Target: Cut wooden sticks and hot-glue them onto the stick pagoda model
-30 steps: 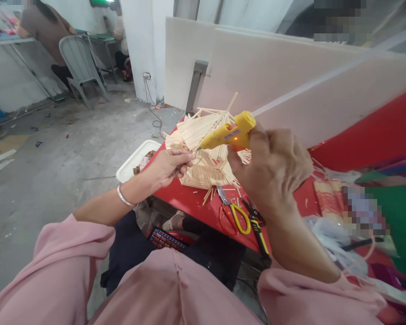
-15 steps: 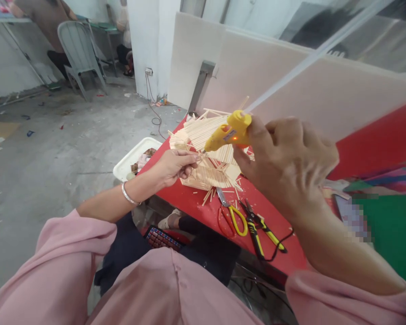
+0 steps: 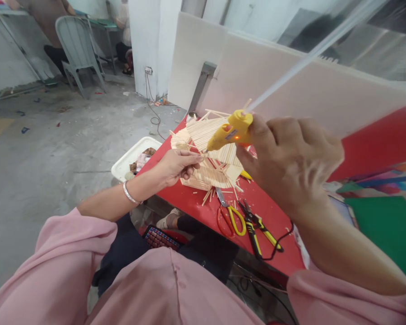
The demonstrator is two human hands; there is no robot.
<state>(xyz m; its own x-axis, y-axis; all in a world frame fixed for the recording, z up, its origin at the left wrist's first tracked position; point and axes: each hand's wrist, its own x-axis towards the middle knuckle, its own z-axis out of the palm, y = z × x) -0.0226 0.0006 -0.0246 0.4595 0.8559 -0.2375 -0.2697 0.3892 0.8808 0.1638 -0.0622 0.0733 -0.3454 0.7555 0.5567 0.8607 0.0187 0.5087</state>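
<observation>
Glue gun (image 3: 227, 134): label too small to read | right hand (image 3: 289, 155): clamped on it, nozzle left, by left hand (image 3: 181, 167): fingertips together, contents unclear | sticks (image 3: 208, 175): below, on red table (image 3: 189, 198)

The right hand (image 3: 294, 158) hides the handle of the glue gun (image 3: 230, 131).

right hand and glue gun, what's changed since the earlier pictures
The right hand has shifted rightward in view, and more of the black-and-yellow tool shows. No grip visibly changed: the glue gun stays held, its tip beside the left hand.
</observation>
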